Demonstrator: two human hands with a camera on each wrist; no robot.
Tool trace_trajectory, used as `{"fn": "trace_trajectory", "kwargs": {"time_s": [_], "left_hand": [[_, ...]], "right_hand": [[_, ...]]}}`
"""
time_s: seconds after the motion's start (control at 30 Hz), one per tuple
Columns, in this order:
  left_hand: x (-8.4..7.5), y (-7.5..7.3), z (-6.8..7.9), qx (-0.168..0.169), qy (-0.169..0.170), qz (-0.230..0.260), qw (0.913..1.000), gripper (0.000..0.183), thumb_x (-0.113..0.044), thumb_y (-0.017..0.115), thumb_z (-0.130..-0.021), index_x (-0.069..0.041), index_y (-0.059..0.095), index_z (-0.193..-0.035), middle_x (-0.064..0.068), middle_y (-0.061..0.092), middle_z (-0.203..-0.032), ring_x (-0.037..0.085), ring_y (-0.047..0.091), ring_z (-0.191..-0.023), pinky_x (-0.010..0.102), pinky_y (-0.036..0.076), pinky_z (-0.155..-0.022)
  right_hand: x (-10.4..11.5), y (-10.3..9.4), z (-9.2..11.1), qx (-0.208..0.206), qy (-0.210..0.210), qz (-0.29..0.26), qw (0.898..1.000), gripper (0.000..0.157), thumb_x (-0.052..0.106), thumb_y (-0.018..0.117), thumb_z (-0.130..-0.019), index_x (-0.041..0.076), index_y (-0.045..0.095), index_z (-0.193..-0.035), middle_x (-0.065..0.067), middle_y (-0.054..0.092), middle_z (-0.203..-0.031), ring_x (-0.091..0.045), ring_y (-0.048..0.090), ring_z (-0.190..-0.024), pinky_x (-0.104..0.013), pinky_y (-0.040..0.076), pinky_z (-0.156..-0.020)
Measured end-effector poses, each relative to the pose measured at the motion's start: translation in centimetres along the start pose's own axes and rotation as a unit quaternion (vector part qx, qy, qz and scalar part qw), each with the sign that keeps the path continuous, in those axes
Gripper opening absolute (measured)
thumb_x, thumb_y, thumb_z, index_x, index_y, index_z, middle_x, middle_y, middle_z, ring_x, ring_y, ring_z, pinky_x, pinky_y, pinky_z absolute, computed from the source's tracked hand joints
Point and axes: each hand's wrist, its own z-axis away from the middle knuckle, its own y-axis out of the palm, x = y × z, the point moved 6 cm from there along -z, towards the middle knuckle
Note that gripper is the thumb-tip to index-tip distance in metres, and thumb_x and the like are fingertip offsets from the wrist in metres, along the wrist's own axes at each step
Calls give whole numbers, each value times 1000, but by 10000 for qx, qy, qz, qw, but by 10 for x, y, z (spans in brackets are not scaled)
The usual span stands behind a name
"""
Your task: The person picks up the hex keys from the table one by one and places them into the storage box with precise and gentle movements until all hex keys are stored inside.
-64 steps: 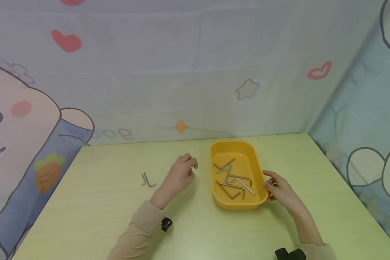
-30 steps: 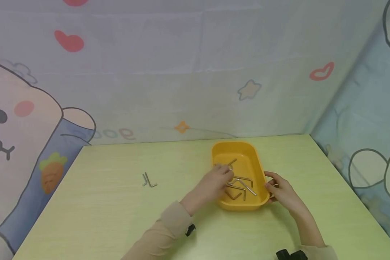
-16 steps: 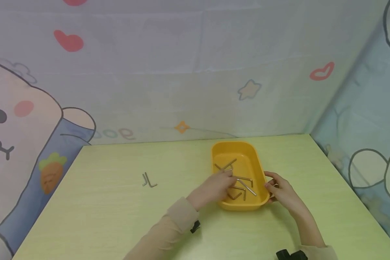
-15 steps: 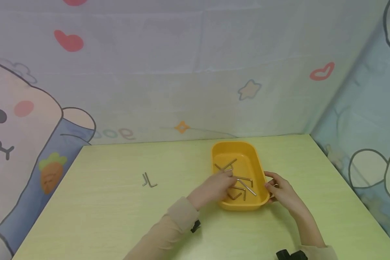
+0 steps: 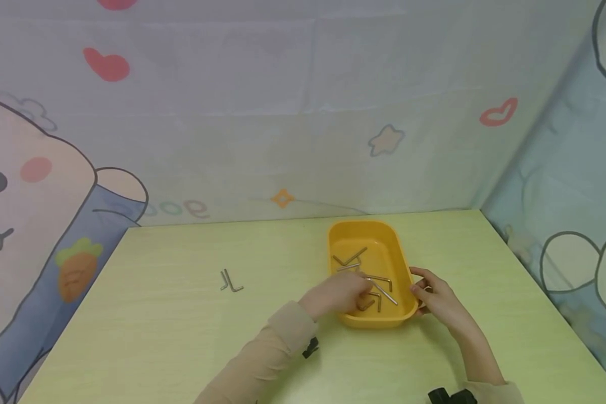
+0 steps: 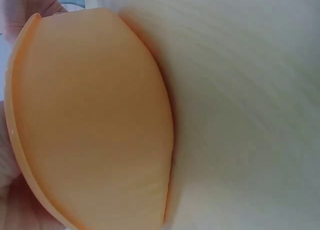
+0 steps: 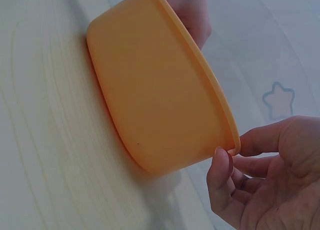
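Note:
My left hand [image 5: 340, 292] reaches over the near left side of a yellow plastic tray [image 5: 366, 323], fingers pointing down among several L-shaped hex keys [image 5: 386, 294]. Its fingertips are hidden, so whether they pinch a hex key does not show. My right hand [image 5: 438, 297] holds the tray's right rim; in the right wrist view its thumb and fingers [image 7: 223, 162] pinch the edge. From the left wrist camera, the tray's outer wall [image 6: 95, 120] blocks the inside. Two smaller hex keys [image 5: 232, 280] lie side by side on the table, left of the tray.
The light green table [image 5: 156, 325] extends around the tray to both sides. Behind it hangs a printed cloth backdrop [image 5: 232, 112], and another cloth panel [image 5: 560, 168] borders the right edge.
My left hand has moved right from the open table into the tray, then slightly nearer and rightward among the hex keys. The right hand keeps its hold; the two table keys stay put.

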Motion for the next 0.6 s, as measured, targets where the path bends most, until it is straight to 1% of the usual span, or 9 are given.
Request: {"fn": "trace_trajectory", "kwargs": {"time_s": [0.1, 0.27, 0.37, 0.47, 0.6], "left_hand": [[0, 2, -2, 33, 30, 242, 9997, 16, -13, 60, -90, -13, 53, -75, -6, 42, -74, 7, 40, -69, 16, 31, -60], [2, 5, -3, 34, 54, 576, 9983, 5, -12, 59, -90, -13, 60, -86, -5, 46, -80, 8, 44, -68, 16, 34, -59], [2, 3, -3, -37, 104, 712, 9974, 4, -11, 59, -90, -12, 63, -90, -4, 48, -83, 8, 45, -69, 15, 36, -59], [1, 1, -1, -203, 184, 686, 9973, 6, -11, 60, -89, -11, 64, -92, -3, 53, -85, 7, 45, -69, 14, 36, -60], [-1, -5, 4, -441, 192, 456, 9978, 8, -13, 61, -89, -12, 66, -95, -1, 58, -88, 8, 47, -71, 15, 36, -62]], "right_hand": [[0, 0, 0, 0, 0, -4, 10000, 50, 8, 45, -99, -5, 29, -145, -16, 48, -100, -13, 54, -75, -27, 55, -61], [1, 0, -1, 6, -1, -19, 10000, 50, 7, 45, -99, -5, 29, -145, -16, 48, -100, -13, 55, -74, -27, 56, -61], [0, 0, -1, 13, 1, -43, 10000, 50, 7, 45, -99, -5, 29, -145, -16, 47, -100, -13, 55, -74, -28, 56, -61], [0, 0, -1, 7, 12, -43, 10000, 50, 8, 45, -99, -5, 29, -145, -16, 47, -100, -14, 55, -74, -28, 56, -61], [0, 0, 0, 11, 25, -34, 10000, 51, 9, 46, -99, -4, 29, -145, -16, 48, -100, -15, 56, -75, -28, 56, -61]]}}
